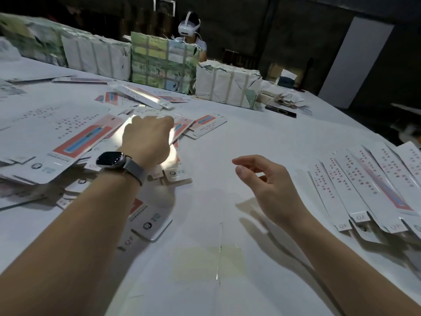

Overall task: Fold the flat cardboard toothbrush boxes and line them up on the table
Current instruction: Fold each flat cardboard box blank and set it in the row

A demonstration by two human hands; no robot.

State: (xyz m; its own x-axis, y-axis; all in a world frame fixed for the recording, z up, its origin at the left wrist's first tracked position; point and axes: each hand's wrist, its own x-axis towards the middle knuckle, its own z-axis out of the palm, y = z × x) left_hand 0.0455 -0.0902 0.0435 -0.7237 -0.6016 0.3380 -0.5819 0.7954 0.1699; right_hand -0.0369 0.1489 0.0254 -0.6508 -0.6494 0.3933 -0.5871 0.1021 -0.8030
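flat boxes (75, 142) lie in a loose, overlapping heap at nine to eleven o'clock on the white table (227, 137), printed faces up, several fanned toward the centre. folded boxes (364, 190) stand side by side in a slanted row at three o'clock, long sides touching or nearly so, tab ends toward the near edge.

the left hand (148, 142), a watch (111, 159) on its wrist, reaches to eleven o'clock and rests on the heap with fingers bent down over a flat box; the fingertips are hidden, so whether it already pinches a box cannot be told. the right hand (262, 179) hovers at centre, holding nothing, fingers loosely curled and apart.

risks, as judged: because the flat boxes overlap, a pull may drag two or more at once, or slide neighbours toward the table's near edge. glossy faces under bright glare suggest a slippery grip. a careless sweep of the right hand toward three o'clock may knock the folded row out of line.

wrapped bundles (164, 62) stand at twelve o'clock; behind them sits a person (191, 30) wearing a headset.
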